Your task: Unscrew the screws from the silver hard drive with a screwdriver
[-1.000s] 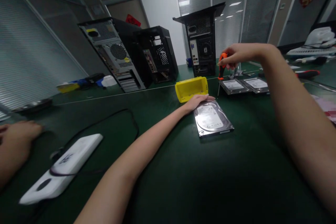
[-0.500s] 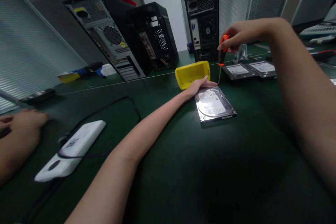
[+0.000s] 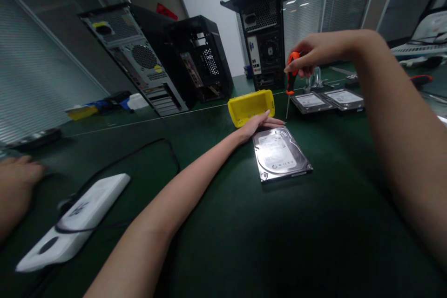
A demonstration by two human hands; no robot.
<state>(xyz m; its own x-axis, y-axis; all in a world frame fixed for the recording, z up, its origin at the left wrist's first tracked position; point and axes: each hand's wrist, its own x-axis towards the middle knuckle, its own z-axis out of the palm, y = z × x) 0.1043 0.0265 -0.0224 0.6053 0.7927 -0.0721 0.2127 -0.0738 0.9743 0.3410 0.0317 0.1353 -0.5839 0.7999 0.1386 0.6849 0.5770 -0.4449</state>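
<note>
Three hard drives, three computer cases

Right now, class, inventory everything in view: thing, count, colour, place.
hard drive: 1, silver, centre
labelled drives: 2, dark, right
open box: 1, yellow, behind hard drive
screwdriver: 1, orange-black, centre right
computer cases: 3, mostly black, rear
long block: 1, white, front left
cable: 1, black, across block
table: 1, green, beneath
clutter: uncounted, mixed colours, rear sides
co-worker's hand: 1, bare, left edge
left grip: 1, bare, at hard drive
right grip: 1, bare, holding screwdriver
</note>
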